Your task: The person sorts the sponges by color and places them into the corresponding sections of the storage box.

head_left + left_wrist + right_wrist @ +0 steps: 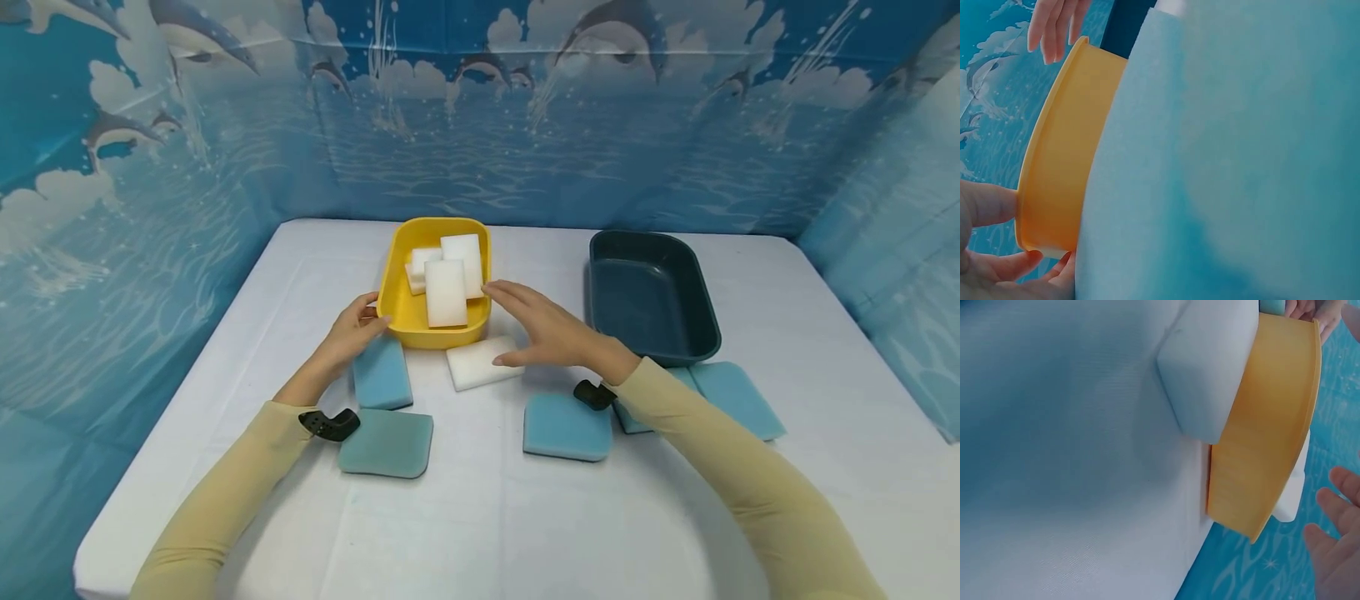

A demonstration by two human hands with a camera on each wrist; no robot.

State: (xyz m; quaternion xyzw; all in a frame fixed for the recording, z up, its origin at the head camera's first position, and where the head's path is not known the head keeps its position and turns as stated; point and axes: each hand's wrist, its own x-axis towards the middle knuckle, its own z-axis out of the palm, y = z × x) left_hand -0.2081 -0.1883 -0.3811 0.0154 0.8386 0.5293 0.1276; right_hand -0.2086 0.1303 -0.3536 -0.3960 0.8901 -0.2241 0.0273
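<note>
White sponges (446, 293) in yellow tub (433, 340)

Yellow tub (431, 339): rounded corners, open side up. Left hand (348, 333) grips its near-left corner, thumb at the rim. Inside I count at least 3 white blocks (446, 293), overlapping, the nearest set lengthwise. 1 loose white block (474, 363) lies flat, slightly askew, just in front; the right hand (551, 327), fingers extended, partly covers it from my side.
</note>
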